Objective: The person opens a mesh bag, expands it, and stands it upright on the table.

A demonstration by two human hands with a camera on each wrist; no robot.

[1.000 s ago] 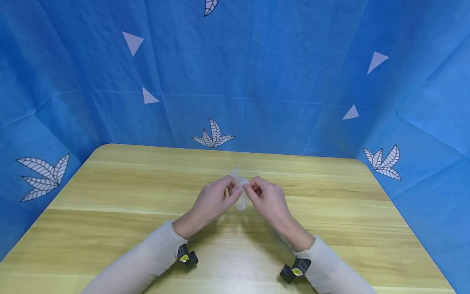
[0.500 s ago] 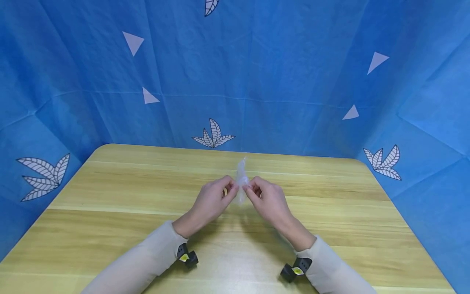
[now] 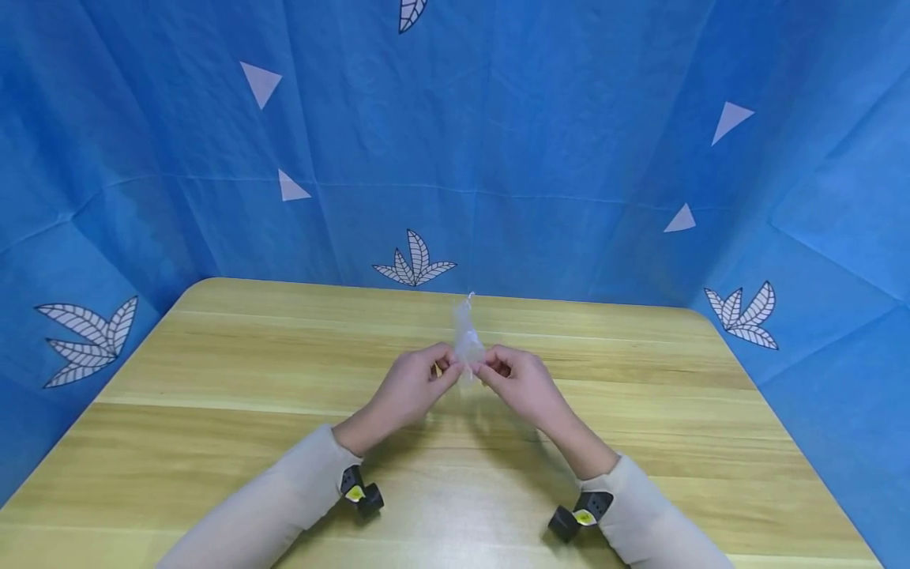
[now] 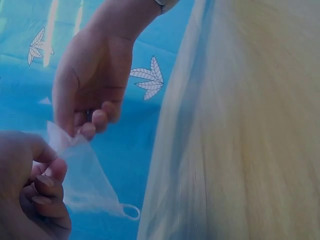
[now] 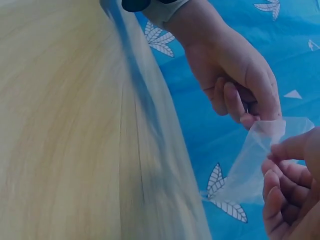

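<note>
Sheer, tapering pouch (image 3: pixel 467 328) farther out than before, rim (image 5: pixel 294 122) in pinching fingers (image 3: pixel 448 378) of both hands (image 3: pixel 412 386) (image 3: pixel 524 389)

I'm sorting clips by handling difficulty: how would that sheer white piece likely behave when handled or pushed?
The sheer white piece is probably floppy, since it creases where the left hand and right hand pinch it. It looks light: the blue backdrop shows through. If pushed, it would likely crumple rather than roll, being so thin.
</note>
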